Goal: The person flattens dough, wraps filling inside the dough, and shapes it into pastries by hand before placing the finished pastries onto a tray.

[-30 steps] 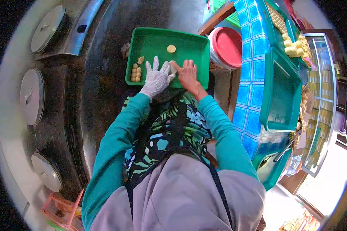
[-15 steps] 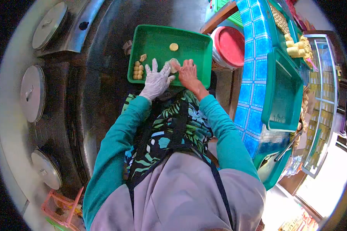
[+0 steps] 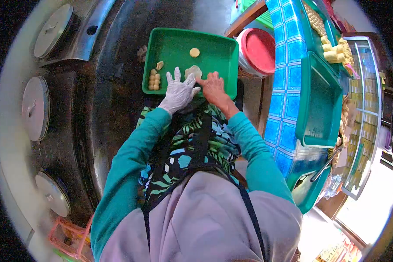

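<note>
A flat bit of dough (image 3: 193,71) is lying in the green tray (image 3: 220,46), on the near side of a little yellow disc (image 3: 194,53). Gloved left hand (image 3: 179,92)'s spread wide at the dough's edge, bare right hand (image 3: 215,90)'s pretty loose there too, neither gripping anything.

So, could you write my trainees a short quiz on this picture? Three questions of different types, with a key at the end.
1. Which hand is gloved: a) left, b) right, c) both?
2. True or false: the flat pale piece and the round yellow piece lie apart in the green tray.
3. Fill in: the round lid just to the right of the tray is ____ in colour.

Key: 1: a, the left hand; the right hand is bare. 2: True. 3: red.
</note>
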Motion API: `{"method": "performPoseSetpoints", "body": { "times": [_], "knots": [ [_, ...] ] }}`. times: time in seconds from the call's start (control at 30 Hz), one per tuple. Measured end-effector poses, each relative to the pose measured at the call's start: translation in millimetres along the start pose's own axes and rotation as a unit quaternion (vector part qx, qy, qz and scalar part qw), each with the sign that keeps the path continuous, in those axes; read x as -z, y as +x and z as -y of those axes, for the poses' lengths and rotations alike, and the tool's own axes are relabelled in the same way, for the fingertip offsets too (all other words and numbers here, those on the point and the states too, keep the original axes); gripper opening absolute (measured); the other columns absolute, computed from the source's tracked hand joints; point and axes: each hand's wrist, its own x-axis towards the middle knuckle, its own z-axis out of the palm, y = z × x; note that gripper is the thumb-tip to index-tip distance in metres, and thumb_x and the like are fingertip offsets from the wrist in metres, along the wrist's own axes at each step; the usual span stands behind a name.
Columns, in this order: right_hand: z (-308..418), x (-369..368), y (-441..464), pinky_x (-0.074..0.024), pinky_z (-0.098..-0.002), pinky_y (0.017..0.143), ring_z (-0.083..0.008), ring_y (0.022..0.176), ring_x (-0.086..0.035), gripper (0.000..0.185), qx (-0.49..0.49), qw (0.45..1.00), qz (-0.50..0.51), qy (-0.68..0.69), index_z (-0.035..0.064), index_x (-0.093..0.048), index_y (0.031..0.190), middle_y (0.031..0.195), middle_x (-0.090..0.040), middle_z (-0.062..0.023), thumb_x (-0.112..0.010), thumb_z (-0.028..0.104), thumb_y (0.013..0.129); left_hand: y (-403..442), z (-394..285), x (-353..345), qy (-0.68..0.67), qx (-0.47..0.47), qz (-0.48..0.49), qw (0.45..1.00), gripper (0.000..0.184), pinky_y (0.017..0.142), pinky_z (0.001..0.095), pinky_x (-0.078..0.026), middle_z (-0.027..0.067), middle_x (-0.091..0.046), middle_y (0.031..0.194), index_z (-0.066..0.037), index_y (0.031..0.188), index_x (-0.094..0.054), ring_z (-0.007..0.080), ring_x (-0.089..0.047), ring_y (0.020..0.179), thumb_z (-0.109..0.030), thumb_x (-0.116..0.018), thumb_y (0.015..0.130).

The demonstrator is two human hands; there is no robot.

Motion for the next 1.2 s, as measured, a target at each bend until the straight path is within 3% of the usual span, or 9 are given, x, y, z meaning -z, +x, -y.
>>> {"method": "performPoseSetpoints", "body": {
  "times": [0.1, 0.23, 0.3, 0.4, 0.43, 0.7, 0.93, 1.1, 1.2],
  "knots": [
    [-1.2, 7.2, 2.0, -0.0415, -0.0444, 0.075, -0.0326, 0.098, -0.047, 0.045, 0.002, 0.999, 0.034, -0.027, 0.0331, -0.069, 0.116, 0.095, -0.053, -0.0141, -0.049, 0.008, 0.084, 1.6, 4.0, 4.0, 0.019, -0.043, 0.009, 0.999, 0.055, 0.105, 0.0746, -0.017, 0.0082, -0.049, 0.144, -0.011, 0.135, -0.055, 0.0549, -0.028, 0.136, -0.048, -0.049, 0.095],
    [-10.7, 16.0, 28.2, -0.046, -0.0501, 0.081, -0.0376, 0.099, -0.055, 0.032, -0.01, 0.994, 0.094, 0.046, 0.0217, -0.073, 0.107, 0.099, -0.06, -0.0188, -0.055, 0.011, 0.083, 3.1, 3.2, 3.2, 0.046, -0.043, 0.002, 0.998, 0.05, 0.103, 0.0761, -0.017, 0.0135, -0.052, 0.139, -0.01, 0.133, -0.057, 0.0537, -0.031, 0.135, -0.043, -0.052, 0.094],
    [-24.8, 5.9, 56.9, -0.0477, -0.0492, 0.078, -0.0372, 0.094, -0.058, 0.033, -0.011, 0.991, 0.119, 0.058, 0.0224, -0.073, 0.108, 0.098, -0.061, -0.019, -0.058, 0.01, 0.08, 7.4, 8.5, 10.6, -0.063, -0.053, -0.101, 0.991, 0.035, 0.098, 0.0681, -0.035, 0.0186, -0.062, 0.118, -0.009, 0.116, -0.065, 0.0475, -0.051, 0.118, -0.03, -0.059, 0.09],
    [-34.3, -16.8, 92.2, -0.0504, -0.049, 0.08, -0.0387, 0.092, -0.061, 0.035, -0.07, 0.979, -0.091, 0.17, 0.0144, -0.07, 0.112, 0.099, -0.063, -0.0202, -0.066, 0.012, 0.077, 22.3, 23.5, 1.5, -0.176, 0.18, -0.088, 0.964, 0.017, 0.085, 0.0548, -0.051, 0.017, -0.064, 0.094, -0.008, 0.097, -0.064, 0.0395, -0.062, 0.093, -0.018, -0.062, 0.084],
    [-28.3, -17.8, 100.6, -0.0505, -0.0496, 0.078, -0.0396, 0.093, -0.059, 0.035, -0.073, 0.966, -0.172, 0.177, 0.0129, -0.067, 0.113, 0.099, -0.062, -0.0203, -0.068, 0.015, 0.078, 22.8, 27.2, -5.2, -0.117, 0.169, -0.135, 0.969, 0.015, 0.067, 0.0472, -0.049, 0.015, -0.059, 0.08, -0.007, 0.091, -0.059, 0.0366, -0.06, 0.078, -0.02, -0.063, 0.084],
    [-9.5, -31.9, 120.8, -0.048, -0.0476, 0.084, -0.0387, 0.096, -0.057, 0.045, -0.055, 0.957, -0.249, 0.137, 0.0069, -0.062, 0.116, 0.096, -0.06, -0.0206, -0.075, 0.015, 0.074, 33.8, 16.7, -20.2, -0.21, 0.208, -0.132, 0.946, 0.016, 0.069, 0.0508, -0.049, 0.017, -0.061, 0.081, -0.009, 0.086, -0.071, 0.0388, -0.062, 0.08, -0.021, -0.065, 0.077],
    [-4.1, -24.0, 56.4, -0.049, -0.0451, 0.08, -0.0348, 0.091, -0.058, 0.051, -0.045, 0.922, -0.216, 0.318, 0.0077, -0.062, 0.121, 0.094, -0.06, -0.0154, -0.074, 0.008, 0.072, 50.4, 18.4, -24.2, -0.251, 0.282, -0.079, 0.923, 0.028, 0.068, 0.0499, -0.049, 0.0178, -0.064, 0.076, -0.007, 0.08, -0.069, 0.0389, -0.063, 0.077, -0.034, -0.072, 0.074],
    [5.9, -31.4, 37.3, -0.049, -0.0463, 0.081, -0.0352, 0.092, -0.057, 0.05, -0.015, 0.948, -0.232, 0.219, 0.0066, -0.062, 0.121, 0.097, -0.059, -0.0152, -0.069, 0.001, 0.072, 41.1, 7.7, -16.8, -0.198, 0.172, -0.183, 0.947, 0.019, 0.067, 0.0496, -0.05, 0.0184, -0.064, 0.072, -0.004, 0.087, -0.055, 0.0382, -0.064, 0.076, -0.019, -0.065, 0.079],
    [3.3, -33.3, 36.3, -0.0499, -0.0459, 0.08, -0.0361, 0.093, -0.058, 0.043, -0.02, 0.939, -0.249, 0.238, 0.0065, -0.064, 0.118, 0.099, -0.06, -0.0163, -0.067, 0.004, 0.075, 42.8, 4.9, -13.5, -0.289, 0.23, -0.15, 0.917, 0.017, 0.067, 0.0458, -0.051, 0.0181, -0.065, 0.074, -0.004, 0.094, -0.062, 0.0373, -0.065, 0.074, -0.013, -0.064, 0.079]
  ]
}}
